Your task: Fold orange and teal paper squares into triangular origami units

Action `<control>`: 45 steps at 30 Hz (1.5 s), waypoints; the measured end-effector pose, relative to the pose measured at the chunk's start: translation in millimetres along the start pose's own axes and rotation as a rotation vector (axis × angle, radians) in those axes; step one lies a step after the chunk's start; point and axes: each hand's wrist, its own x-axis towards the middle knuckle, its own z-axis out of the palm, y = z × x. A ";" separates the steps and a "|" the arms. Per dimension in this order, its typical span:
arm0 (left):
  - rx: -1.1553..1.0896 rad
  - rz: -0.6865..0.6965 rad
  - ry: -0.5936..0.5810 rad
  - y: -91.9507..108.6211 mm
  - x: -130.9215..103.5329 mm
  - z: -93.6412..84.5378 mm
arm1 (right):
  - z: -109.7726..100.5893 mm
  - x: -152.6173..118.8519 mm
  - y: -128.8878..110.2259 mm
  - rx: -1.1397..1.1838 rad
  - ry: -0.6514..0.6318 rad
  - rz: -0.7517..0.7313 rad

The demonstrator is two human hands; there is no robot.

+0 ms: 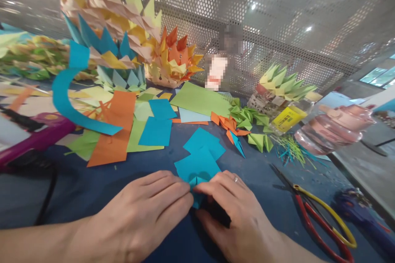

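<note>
Near the front edge of the dark blue table [173, 230], a small folded blue paper piece [197, 201] lies between my two hands. My left hand [154, 209] has its fingers pressed together on the piece's left side. From the right, my right hand [231, 205], with a ring on one finger, holds the piece between bent fingers and thumb. Part of the folded paper is hidden beneath the fingertips. Just beyond it lie blue paper squares [197, 164], overlapping one another.
Scissors [296, 189] and a blue glue gun [361, 218] lie right; a purple tool [40, 135] is left. Coloured paper [115, 127], folded green pieces [247, 115], a pink bottle [336, 127] and spiky paper models [111, 41] stand or lie farther back.
</note>
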 end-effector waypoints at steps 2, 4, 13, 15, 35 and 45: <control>0.012 0.011 0.015 -1.2 5.6 -0.6 | 0.4 -1.6 4.2 -0.079 0.010 -0.034; 0.033 0.023 0.048 -2.5 10.5 -1.1 | -0.4 -2.3 6.7 -0.138 0.020 -0.061; 0.070 -0.038 0.016 -5.1 -2.3 11.0 | -3.0 -2.8 7.4 -0.198 -0.016 -0.152; 0.092 -0.041 -0.007 -4.3 -4.5 11.6 | -2.5 -3.4 7.4 -0.197 -0.018 -0.145; -0.057 -0.101 -0.140 -2.6 -15.9 8.0 | -5.1 -2.3 8.9 -0.178 -0.025 -0.177; -0.376 -0.319 -0.063 -2.3 11.1 4.5 | -3.2 -5.5 11.9 -0.006 -0.077 -0.039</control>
